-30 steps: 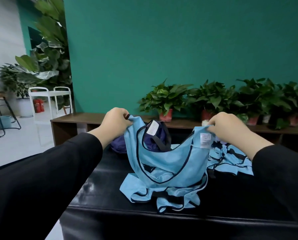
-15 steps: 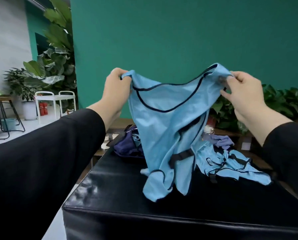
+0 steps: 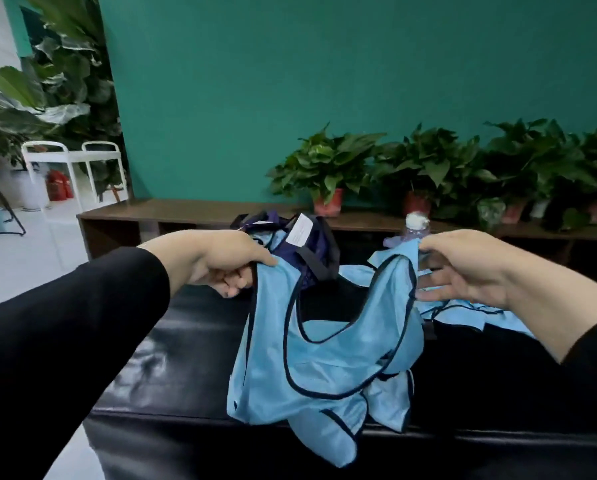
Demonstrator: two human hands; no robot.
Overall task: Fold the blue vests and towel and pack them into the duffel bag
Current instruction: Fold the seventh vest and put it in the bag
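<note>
A light blue vest [image 3: 321,368] with dark trim hangs between my hands over the black table [image 3: 172,368]. Its lower part droops past the table's front edge. My left hand [image 3: 217,261] grips one shoulder strap, and my right hand [image 3: 463,268] pinches the other strap. Behind the vest sits the dark purple duffel bag [image 3: 300,247] with a white tag. More blue vests [image 3: 470,313] lie crumpled on the table under my right hand. A purple cloth [image 3: 394,241] peeks out beyond them; I cannot tell whether it is the towel.
A capped bottle [image 3: 416,225] stands behind the vests. A low wooden bench [image 3: 186,213] with several potted plants [image 3: 328,168] runs along the green wall. A white cart [image 3: 72,161] and large plants stand at far left.
Both hands have come down from head height to just above the table, lowering the vest so that it sags between them and its bottom spills over the front edge.
</note>
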